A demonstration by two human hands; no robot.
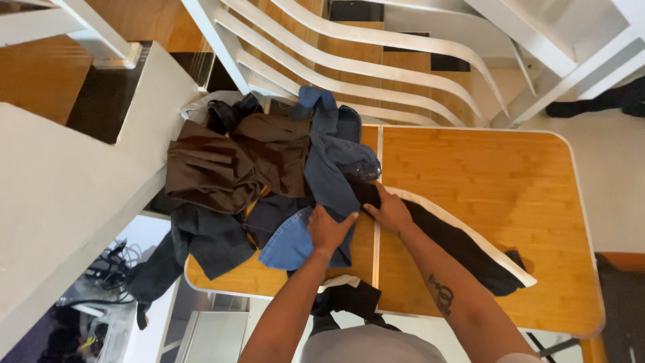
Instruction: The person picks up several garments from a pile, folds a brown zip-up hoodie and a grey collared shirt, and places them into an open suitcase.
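Jeans (pixel 316 202) lie at the near edge of a clothes pile on the left half of a wooden table (pixel 497 181), blue denim draped over darker pieces. From the head camera, the left hand (pixel 328 230) rests on the denim with fingers curled down into the cloth, pinching a fold. The right hand (pixel 390 212) lies just beside it, fingers spread flat, pressing where the denim meets a black garment (pixel 463 249) with a white edge that stretches across the right half of the table. A brown garment (pixel 232 165) tops the pile farther back, with dark grey cloth hanging off the near left edge. White chairs (pixel 363 60) stand behind the table.

To handle this well, I judge the flat hand should keep the black piece pinned while the gripping hand draws the denim clear in one steady pull, low along the tabletop, so the brown piece is not dragged off the heap. Only this one view is available.
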